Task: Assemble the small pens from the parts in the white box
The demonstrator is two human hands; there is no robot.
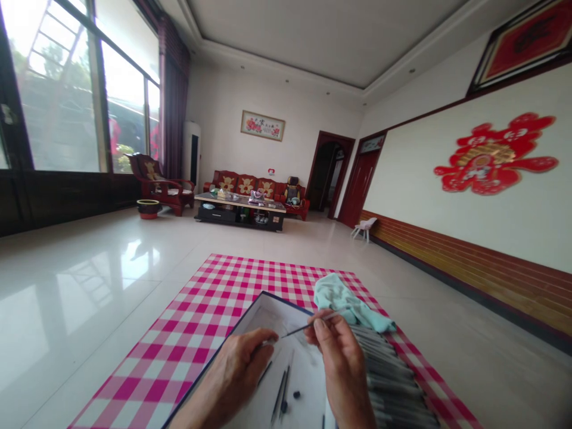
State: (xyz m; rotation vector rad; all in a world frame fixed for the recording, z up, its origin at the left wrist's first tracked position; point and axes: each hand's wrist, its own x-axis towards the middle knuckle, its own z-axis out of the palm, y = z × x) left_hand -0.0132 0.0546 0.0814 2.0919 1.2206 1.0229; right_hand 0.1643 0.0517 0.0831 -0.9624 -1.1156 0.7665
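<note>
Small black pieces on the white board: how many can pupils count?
2. One small round black piece lies beside the right hand on the white board; the other lies lower left of it. Others may hide under the left hand.

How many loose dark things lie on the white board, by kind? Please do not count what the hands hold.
On the white board, as far as the view shows:
Thin dark sticks: 4
Small black round pieces: 2
Total: 6

Bright windows (60, 89), glaring floor (96, 277), warped edges
</note>
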